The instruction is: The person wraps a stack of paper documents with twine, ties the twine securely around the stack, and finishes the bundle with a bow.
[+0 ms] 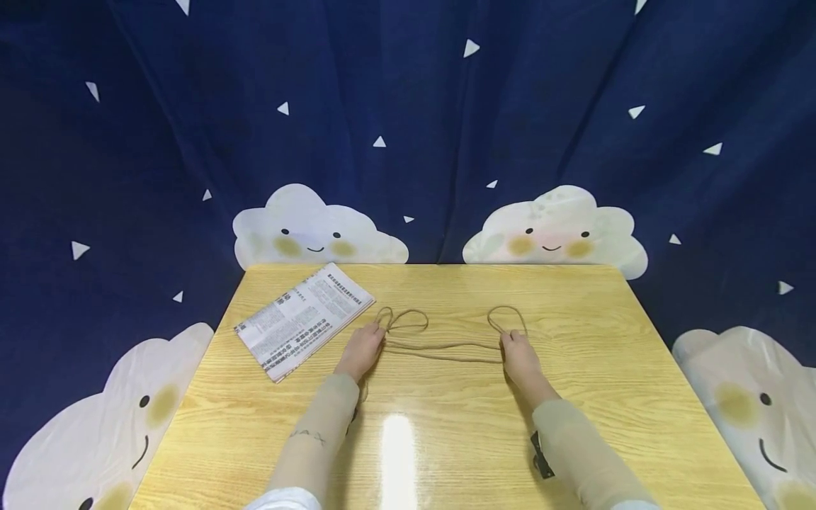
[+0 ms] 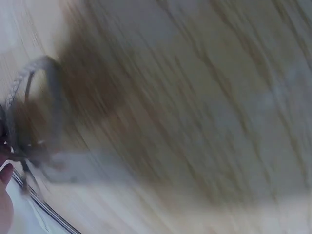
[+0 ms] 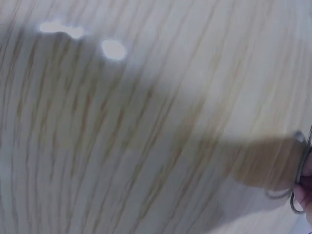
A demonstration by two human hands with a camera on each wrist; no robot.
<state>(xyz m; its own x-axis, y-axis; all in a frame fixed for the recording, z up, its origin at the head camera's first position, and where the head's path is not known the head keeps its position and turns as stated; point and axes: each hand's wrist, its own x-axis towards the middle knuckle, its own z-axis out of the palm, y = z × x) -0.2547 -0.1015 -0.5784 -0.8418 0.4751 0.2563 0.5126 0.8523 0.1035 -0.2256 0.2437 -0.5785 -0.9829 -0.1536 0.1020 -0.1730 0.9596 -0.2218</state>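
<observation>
A thin brown cord [image 1: 446,346] stretches between the two hands over the wooden table, in roughly parallel strands. Its left end is pinched by my left hand [image 1: 362,348], with two loops standing out beyond the fingertips. My right hand [image 1: 520,360] pinches the other end, where one larger loop rises past the fingers. In the left wrist view a blurred braided loop of the cord [image 2: 54,92] shows beside the fingers [image 2: 5,200] at the left edge. The right wrist view catches only fingertips [image 3: 303,195] and a short curve of cord [image 3: 294,204] at its right edge.
A folded newspaper [image 1: 306,322] lies slanted on the table's left side, close to the left hand. The wooden table [image 1: 612,397] ends at the back against a dark blue curtain [image 1: 421,106] with clouds and white triangles. Light glares off the front of the tabletop.
</observation>
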